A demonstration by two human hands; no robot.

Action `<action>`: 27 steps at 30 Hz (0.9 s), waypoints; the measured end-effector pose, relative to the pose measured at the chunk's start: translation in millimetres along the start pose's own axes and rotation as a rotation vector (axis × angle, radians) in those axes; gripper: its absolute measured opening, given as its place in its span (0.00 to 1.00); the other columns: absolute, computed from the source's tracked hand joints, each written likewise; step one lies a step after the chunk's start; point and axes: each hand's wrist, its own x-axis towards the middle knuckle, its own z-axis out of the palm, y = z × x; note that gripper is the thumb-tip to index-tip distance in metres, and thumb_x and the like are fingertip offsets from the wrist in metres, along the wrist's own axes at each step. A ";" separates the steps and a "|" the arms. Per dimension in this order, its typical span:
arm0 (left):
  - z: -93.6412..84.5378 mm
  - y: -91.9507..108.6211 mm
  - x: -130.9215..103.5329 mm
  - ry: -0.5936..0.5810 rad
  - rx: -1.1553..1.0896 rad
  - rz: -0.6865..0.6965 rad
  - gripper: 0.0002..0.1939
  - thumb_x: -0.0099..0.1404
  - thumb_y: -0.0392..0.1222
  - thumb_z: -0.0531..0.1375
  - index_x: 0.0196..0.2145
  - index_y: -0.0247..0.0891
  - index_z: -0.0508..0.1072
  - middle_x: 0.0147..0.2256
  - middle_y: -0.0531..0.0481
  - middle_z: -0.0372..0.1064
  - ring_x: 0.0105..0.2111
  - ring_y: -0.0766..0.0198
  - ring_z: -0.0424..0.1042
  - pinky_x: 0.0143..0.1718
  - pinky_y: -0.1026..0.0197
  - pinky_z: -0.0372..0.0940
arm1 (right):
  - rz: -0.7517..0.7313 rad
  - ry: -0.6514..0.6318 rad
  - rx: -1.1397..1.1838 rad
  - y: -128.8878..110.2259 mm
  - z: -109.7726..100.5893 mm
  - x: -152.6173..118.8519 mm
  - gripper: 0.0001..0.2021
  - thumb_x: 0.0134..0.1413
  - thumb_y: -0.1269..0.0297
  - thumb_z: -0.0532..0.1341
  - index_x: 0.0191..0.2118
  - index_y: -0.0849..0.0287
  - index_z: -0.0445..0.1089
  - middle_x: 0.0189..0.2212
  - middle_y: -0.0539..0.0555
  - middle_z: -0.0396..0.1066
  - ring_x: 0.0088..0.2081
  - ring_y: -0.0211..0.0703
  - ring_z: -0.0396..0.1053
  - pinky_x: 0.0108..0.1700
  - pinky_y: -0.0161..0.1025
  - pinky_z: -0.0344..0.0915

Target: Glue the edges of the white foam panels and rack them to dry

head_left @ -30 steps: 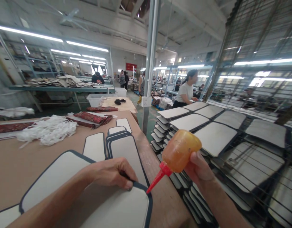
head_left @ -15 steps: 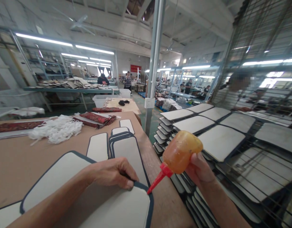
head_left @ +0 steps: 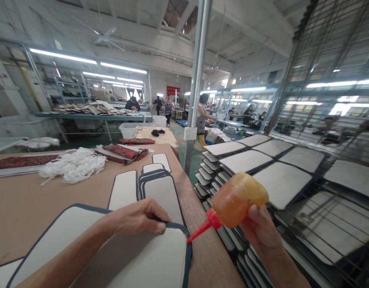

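Note:
My left hand (head_left: 142, 216) pinches the far edge of a large cream panel with a dark blue border (head_left: 136, 256), near its right corner. In my right hand (head_left: 259, 224) is a squeeze bottle (head_left: 238, 200) of amber liquid, tilted so its red nozzle (head_left: 200, 231) points down to the left. The nozzle's tip meets the panel's border at the right corner, where a little wet-looking liquid shows. Just beyond my left hand lies a stack of smaller bordered panels (head_left: 160, 192), with another single panel (head_left: 123, 186) to its left.
White cord (head_left: 73, 164) lies heaped on the brown table (head_left: 67, 192) beside red patterned fabric rolls (head_left: 124, 152). A metal post (head_left: 192, 100) stands past the table's corner. To the right, a wire rack (head_left: 337, 216) bears many cream panels (head_left: 283, 180). People work farther back.
The bottle has tipped flatter and shifted right, its nozzle tip slightly lower along the corner. My left hand has stayed on the edge. A person by the post has come into view.

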 end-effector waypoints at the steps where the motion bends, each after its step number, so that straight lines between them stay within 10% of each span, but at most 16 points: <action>1: -0.1 -1.0 -0.6 0.015 0.000 0.000 0.16 0.60 0.48 0.58 0.26 0.32 0.75 0.21 0.55 0.52 0.24 0.68 0.48 0.24 0.63 0.42 | 0.000 0.003 -0.012 0.6 -1.3 -1.9 0.20 0.42 0.55 0.71 0.44 0.52 0.75 0.35 0.55 0.79 0.38 0.52 0.77 0.47 0.49 0.72; 27: -9.1 -20.1 -1.8 0.277 -0.354 -0.152 0.10 0.53 0.45 0.64 0.30 0.35 0.80 0.24 0.51 0.74 0.22 0.67 0.66 0.24 0.68 0.57 | 0.043 0.135 0.008 1.9 6.8 -20.7 0.28 0.33 0.54 0.75 0.47 0.46 0.74 0.38 0.52 0.79 0.38 0.51 0.76 0.47 0.48 0.71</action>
